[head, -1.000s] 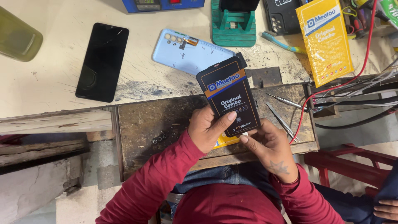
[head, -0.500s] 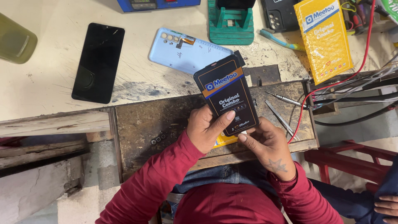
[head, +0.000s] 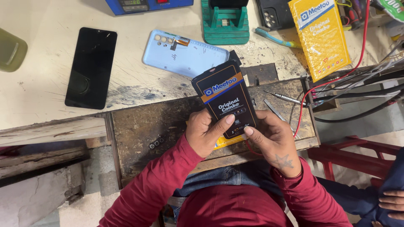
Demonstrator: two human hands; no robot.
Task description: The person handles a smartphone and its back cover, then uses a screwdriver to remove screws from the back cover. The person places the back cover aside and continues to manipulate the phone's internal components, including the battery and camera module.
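Both of my hands hold a black phone screen panel [head: 225, 98] with an orange stripe and printed film on its face, tilted over the dark worn bench top [head: 160, 122]. My left hand [head: 206, 132] grips its lower left edge, thumb on the face. My right hand [head: 271, 138] holds the lower right edge, thumb pressed near the bottom corner. A yellow piece [head: 227, 141] shows under the panel's lower end.
A black phone [head: 90, 67] and a light blue back cover [head: 185, 52] lie on the pale table. A green phone stand [head: 225, 21], a yellow packet [head: 322, 35], metal tools [head: 284, 98], red wire [head: 336, 80] and small screws [head: 156, 143] are nearby. Another person's hand [head: 391, 201] is at lower right.
Both thumbs have shifted slightly on the panel's lower end; the panel stays in the same place over the bench.
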